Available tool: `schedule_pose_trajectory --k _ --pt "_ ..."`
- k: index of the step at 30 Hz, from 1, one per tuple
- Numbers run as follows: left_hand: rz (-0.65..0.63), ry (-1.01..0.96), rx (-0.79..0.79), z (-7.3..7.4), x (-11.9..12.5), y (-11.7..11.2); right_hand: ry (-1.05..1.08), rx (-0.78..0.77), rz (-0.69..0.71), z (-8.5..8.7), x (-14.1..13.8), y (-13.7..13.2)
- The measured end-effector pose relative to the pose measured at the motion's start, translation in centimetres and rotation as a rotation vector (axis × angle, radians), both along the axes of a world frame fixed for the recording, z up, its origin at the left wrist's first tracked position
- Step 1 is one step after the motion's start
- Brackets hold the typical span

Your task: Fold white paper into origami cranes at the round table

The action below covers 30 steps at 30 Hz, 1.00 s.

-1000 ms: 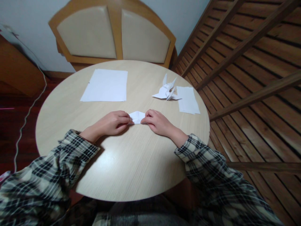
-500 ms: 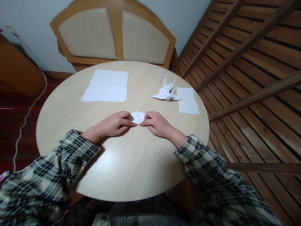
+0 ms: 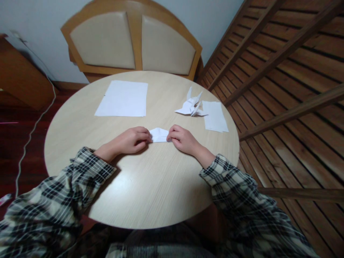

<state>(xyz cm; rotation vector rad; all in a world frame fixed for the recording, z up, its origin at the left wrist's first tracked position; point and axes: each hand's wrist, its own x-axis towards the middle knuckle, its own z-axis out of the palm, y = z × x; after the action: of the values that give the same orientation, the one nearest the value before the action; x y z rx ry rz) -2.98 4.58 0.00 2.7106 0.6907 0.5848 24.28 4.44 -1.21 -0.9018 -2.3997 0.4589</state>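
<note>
The hands (image 3: pixel 184 139) and folded paper (image 3: pixel 159 135) bar the frame's centre; below, the worktop (image 3: pixel 153 193) is open. Above, a free lane runs between large sheets (image 3: pixel 123 99), upper left, and pointed origami (image 3: pixel 187 106), right of centre.

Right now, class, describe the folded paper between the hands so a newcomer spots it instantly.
Find the pale table, then the left hand and right hand near its middle. The folded white paper lies between them, its near edge straight, its far edge peaked. Unlike the flat sheets and spiky origami beyond, it alone is held.
</note>
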Motion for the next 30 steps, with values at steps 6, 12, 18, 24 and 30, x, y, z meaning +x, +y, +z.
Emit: schedule_pose_trajectory --k 6,12,18,24,30 --pt "0.017 0.132 0.109 0.4 0.9 -0.6 -0.056 0.089 -0.090 -0.4 -0.2 0.6" --pt "0.013 0.188 0.199 0.4 1.4 -0.7 -0.224 0.103 -0.091 -0.2 -0.3 0.2" --pt "0.021 0.171 0.196 0.7 1.6 -0.9 -0.316 0.143 -0.098 0.6 -1.0 -0.3" --pt "0.036 0.152 0.196 0.6 1.3 -0.6 -0.407 0.199 -0.126 1.1 -1.2 -0.7" --pt "0.093 0.151 0.211 0.8 1.3 -0.7 -0.399 0.217 -0.103 1.1 -0.9 -0.7"
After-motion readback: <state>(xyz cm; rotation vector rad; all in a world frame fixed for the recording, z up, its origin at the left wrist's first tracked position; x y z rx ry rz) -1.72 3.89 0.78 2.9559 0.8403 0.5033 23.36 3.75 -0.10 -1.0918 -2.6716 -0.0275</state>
